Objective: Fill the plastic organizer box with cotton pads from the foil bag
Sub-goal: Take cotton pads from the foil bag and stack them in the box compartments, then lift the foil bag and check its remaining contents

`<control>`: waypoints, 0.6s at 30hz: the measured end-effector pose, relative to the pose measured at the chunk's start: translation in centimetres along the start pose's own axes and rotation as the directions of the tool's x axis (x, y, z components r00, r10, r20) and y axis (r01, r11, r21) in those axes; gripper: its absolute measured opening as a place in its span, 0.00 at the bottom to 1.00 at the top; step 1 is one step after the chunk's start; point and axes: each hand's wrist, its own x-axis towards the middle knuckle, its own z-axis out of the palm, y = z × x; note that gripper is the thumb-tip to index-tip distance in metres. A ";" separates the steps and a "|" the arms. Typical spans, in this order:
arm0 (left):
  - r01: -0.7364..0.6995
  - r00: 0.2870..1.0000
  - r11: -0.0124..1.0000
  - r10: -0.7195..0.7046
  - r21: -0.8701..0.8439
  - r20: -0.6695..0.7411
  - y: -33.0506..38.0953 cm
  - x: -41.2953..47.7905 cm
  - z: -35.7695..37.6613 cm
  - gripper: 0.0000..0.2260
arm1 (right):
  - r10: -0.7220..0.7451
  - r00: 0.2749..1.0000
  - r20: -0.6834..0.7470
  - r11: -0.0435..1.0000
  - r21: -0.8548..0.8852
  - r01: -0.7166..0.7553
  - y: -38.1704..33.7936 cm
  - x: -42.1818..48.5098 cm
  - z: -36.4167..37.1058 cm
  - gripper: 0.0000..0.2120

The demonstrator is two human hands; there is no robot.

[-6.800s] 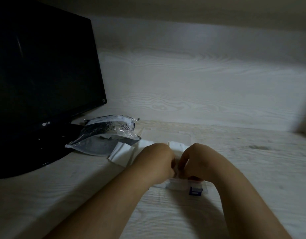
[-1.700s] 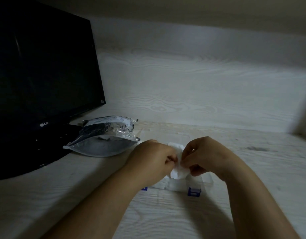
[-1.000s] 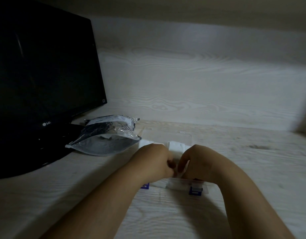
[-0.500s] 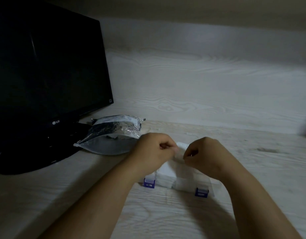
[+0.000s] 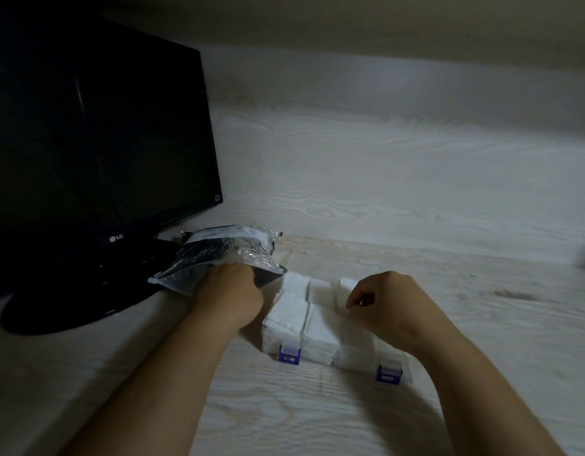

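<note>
Left hand [image 5: 230,291] buried in foil bag [image 5: 218,255], grip untellable; right hand [image 5: 383,301] curled above cotton pads [image 5: 291,314], pinch untellable. Risk: unbraced bag skids ahead of left hand.

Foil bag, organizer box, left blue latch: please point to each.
foil bag [image 5: 220,251], head view, crinkled upper face.
organizer box [image 5: 317,351], head view, front wall.
left blue latch [image 5: 289,354], head view, its middle.

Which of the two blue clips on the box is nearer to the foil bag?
The left clip, at the box corner below the left hand; the right clip sits farther off, beside the right forearm.
</note>
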 end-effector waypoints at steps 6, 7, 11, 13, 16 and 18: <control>0.269 0.963 0.635 -0.177 -0.724 0.203 0.4 0.5 -0.4 0.22 | -0.002 1.000 -0.007 1.000 0.006 0.002 0.0 0.0 0.1 0.08; 0.316 0.946 0.492 -0.232 -0.811 0.228 0.4 0.9 -0.2 0.29 | -0.002 1.000 -0.009 1.000 0.009 0.002 -0.1 0.0 0.2 0.08; 0.269 0.877 0.026 -0.421 -0.963 0.234 0.0 2.0 0.0 0.19 | 0.007 1.000 -0.011 1.000 0.017 -0.006 -0.3 0.0 0.4 0.08; 0.167 0.874 -0.096 -0.447 -0.981 0.192 -0.3 2.4 -0.2 0.09 | 0.006 1.000 -0.019 0.999 0.036 -0.005 -0.3 0.0 0.5 0.08; 0.046 0.884 -0.216 -0.447 -0.975 0.140 -0.4 2.6 -0.8 0.09 | 0.005 0.999 -0.051 0.997 0.076 -0.002 -0.2 0.1 0.5 0.08; -0.012 0.908 -0.286 -0.404 -0.958 0.109 -0.1 2.5 -1.3 0.08 | 0.022 0.997 -0.077 0.992 0.123 -0.013 -0.1 0.1 0.6 0.07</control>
